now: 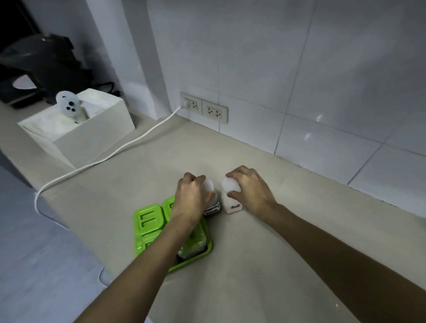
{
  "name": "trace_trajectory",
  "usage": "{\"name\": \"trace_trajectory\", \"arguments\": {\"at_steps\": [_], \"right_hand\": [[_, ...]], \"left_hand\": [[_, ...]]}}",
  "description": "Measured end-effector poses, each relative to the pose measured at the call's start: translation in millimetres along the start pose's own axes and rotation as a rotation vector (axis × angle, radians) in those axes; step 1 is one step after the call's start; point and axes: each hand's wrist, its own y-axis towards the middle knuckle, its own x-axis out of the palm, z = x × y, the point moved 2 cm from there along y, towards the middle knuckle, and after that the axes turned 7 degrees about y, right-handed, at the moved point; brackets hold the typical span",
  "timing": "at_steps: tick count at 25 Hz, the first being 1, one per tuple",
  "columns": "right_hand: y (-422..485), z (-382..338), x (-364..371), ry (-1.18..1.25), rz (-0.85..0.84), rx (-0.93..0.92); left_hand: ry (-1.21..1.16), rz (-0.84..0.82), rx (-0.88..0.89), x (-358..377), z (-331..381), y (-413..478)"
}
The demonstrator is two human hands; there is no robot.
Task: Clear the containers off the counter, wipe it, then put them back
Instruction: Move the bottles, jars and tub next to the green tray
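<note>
Gripping two white bottles on the tabletop, we clamp our left hand on the dark-labelled bottle and our right hand on the salt bottle, green containers just left of the left grip.

Matt beige counter, glossy white wall tiles, shiny green plastic lids.

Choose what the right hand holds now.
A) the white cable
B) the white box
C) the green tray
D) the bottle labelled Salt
D: the right hand closes its grip on the white cap of the bottle labelled Salt, which stands upright on the counter.
</note>
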Motion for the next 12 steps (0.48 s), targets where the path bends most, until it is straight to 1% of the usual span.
{"name": "trace_trajectory", "arguments": {"at_steps": [4,5,7,9,10,12], "right_hand": [[-8.6,8.6,-1.3,0.060,-0.013,-0.012],[-15.3,14.1,-6.1,0.078,0.001,-0.012],[-40.8,33.7,-22.9,0.082,0.050,0.003],[-84.4,69.4,-44.6,0.052,0.101,0.068],[-110.1,90.8,-56.2,0.025,0.115,0.120],[-165.4,136.8,-82.0,-0.025,0.151,0.263]], "left_hand": [[0.104,-0.112,0.090,-0.3,7.7,3.3],[0.166,-0.098,0.092,-1.8,8.4,2.4],[0.345,0.015,0.150,-5.1,18.2,-0.7],[0.448,0.086,0.311,-1.8,53.9,-3.0],[0.442,0.091,0.390,3.9,78.4,-5.3],[0.365,0.007,0.504,22.4,136.0,-14.3]]}}
